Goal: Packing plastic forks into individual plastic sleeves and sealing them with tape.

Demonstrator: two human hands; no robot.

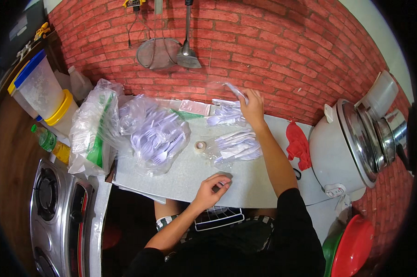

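My right hand (252,105) is raised over the back of the table and pinches a slim wrapped plastic utensil packet (234,90). Just below it lies a stack of wrapped plastic forks (224,116). A second pile of wrapped utensils (238,147) rests nearer, on a clear plastic bag. Over the table's front edge, my left hand (212,190) hovers with curled fingers and a gap at the thumb; I see nothing held in it. A roll of tape (200,146) sits beside the near pile. To its left, a clear bag (156,138) is full of loose lavender plastic forks.
Left of the table (180,183) stand a bag of white goods (92,131), a bottle (50,142) and a gas stove (52,214). Right are a red cloth (297,145), a rice cooker (336,149) and a red basin (354,246). A strainer (158,53) and spatula (188,57) hang behind.
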